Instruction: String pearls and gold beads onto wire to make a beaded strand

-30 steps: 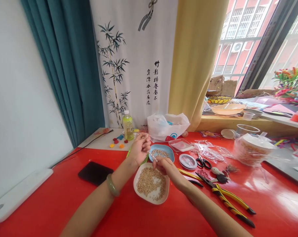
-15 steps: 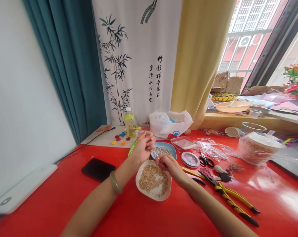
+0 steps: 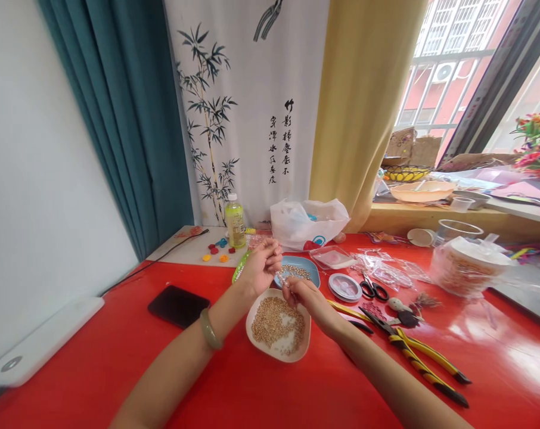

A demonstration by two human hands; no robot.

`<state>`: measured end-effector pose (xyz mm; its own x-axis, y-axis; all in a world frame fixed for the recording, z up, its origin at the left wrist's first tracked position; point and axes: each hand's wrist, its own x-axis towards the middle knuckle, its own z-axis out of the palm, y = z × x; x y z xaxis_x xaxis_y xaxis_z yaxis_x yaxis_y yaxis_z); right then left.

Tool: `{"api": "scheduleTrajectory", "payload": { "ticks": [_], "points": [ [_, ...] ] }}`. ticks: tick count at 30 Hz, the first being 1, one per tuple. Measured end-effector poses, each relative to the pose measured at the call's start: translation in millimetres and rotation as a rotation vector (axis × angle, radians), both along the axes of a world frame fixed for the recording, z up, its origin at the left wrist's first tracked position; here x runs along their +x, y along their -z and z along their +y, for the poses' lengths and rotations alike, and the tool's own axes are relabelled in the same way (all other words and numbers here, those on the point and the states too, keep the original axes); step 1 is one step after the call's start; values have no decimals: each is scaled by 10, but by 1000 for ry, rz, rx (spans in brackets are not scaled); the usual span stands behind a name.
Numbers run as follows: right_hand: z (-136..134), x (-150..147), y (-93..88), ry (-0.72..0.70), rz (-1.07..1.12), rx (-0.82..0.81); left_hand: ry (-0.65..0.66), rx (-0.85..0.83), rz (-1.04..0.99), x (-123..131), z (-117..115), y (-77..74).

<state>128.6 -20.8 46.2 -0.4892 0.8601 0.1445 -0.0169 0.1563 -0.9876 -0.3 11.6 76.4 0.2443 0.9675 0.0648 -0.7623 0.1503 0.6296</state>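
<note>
Both my hands are raised close together above a white dish (image 3: 279, 356) of small gold beads (image 3: 272, 322). My left hand (image 3: 264, 262), a pale green bangle (image 3: 211, 329) at its wrist, is closed with fingertips pinched; what they hold is too small to name. The fingertips of my right hand (image 3: 303, 293) are pinched at a small clear, beaded-looking piece (image 3: 282, 277) that shows between the two hands. Any thread is too fine to see. Just behind the hands, a blue dish (image 3: 313, 269) holds more gold beads, partly hidden by them.
Yellow-black pliers (image 3: 413, 351), black scissors (image 3: 374, 290) and a round spool (image 3: 345, 287) lie to the right. A phone (image 3: 178, 306) rests on the red table (image 3: 207, 387) at left. Behind stand a bottle (image 3: 235, 223) and a white plastic bag (image 3: 297, 223).
My hands stay almost in place above the dishes; only the right fingers shift very slightly. The rest of the table looks the same.
</note>
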Motion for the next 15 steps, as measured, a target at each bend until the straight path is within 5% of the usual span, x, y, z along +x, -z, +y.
{"api": "scheduleTrajectory", "payload": {
  "ticks": [15],
  "points": [
    [1, 12, 9, 49, -42, -40, 20, -11, 26, 24, -8, 13]
  ]
}}
